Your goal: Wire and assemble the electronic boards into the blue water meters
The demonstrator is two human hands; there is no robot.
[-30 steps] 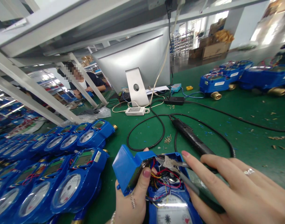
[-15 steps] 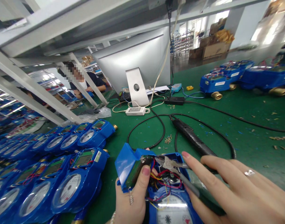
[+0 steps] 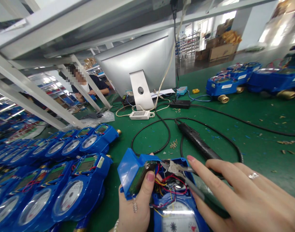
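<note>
Through the head camera I have the open meter (image 3: 178,217) at the bottom of my view, its round dial nearest me, lying between my two hands. My left grip (image 3: 137,203) is closed around the blue cover (image 3: 129,172), thumb pressed on its inner side and fingers mostly hidden behind; the cover is tilted up just left of the housing, and I can see a dark greenish panel inside it. Red, yellow and dark wires (image 3: 170,183) run from the cover's side down into the open cavity. My right grip (image 3: 246,193), coming in from the right, is curled around the pliers (image 3: 173,168), with the index finger stretched along the upper handle and the fingers parted by the spread handles. The metal head sits over the cavity, its tips pointing left, right beside the cover's edge and the red wire; whether the jaws have anything between them, I cannot tell. Beyond the meter, a black handheld tool (image 3: 198,140) lies on the green worktop (image 3: 152,135), a looped cable running from it, with a small heap of screws (image 3: 173,144) to its left. Rows of similar meters (image 3: 67,196) stand along my left.
</note>
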